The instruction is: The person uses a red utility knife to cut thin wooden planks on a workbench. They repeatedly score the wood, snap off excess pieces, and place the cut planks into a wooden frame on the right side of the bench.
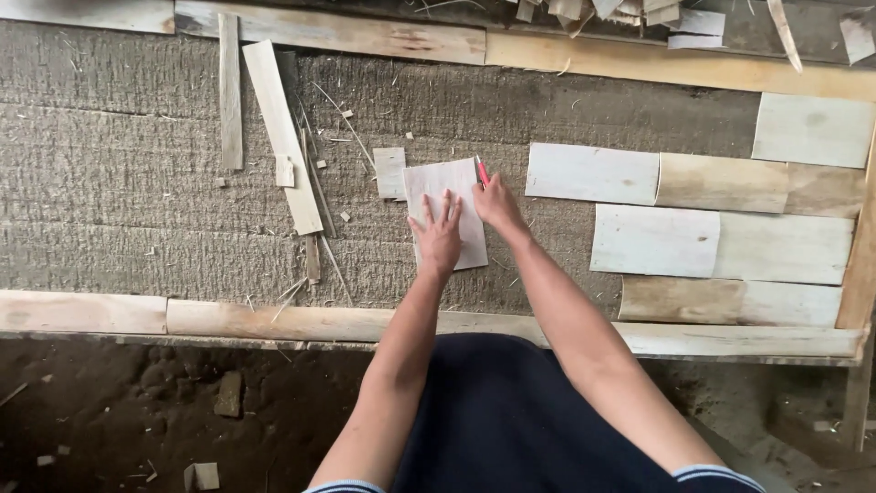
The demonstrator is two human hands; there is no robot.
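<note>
a: what lies round the work on the mat [137, 183]?

b: left of the hands there is a long slat [281, 128] lying at a slant, a thinner strip [229, 91] beyond it, plus thin splinters and small chips. a small offcut [390, 172] sits just left of the sheet, touching or nearly touching its edge. on the right, pale panels [652, 239] lie in three overlapping rows, well clear of the hands. a wooden rail [255, 319] runs along the near edge of the mat, another along the far edge, and scraps are heaped at the far right.

a: anything in the way?

b: nothing lies on the sheet but the hands themselves. the forearms cross the near rail.

a: and the sheet?

b: the sheet [447, 212], thin and pale, lies flat near the middle of the mat, slightly tilted. the left hand [438, 236] is spread wide, palm down, pressing its near half. the right hand [497, 203] is at its far right corner, closed round a red pen [480, 171] whose tip meets the sheet's right edge near the top.

a: is the pen a cutter or a marker?

b: too small to tell.
</note>
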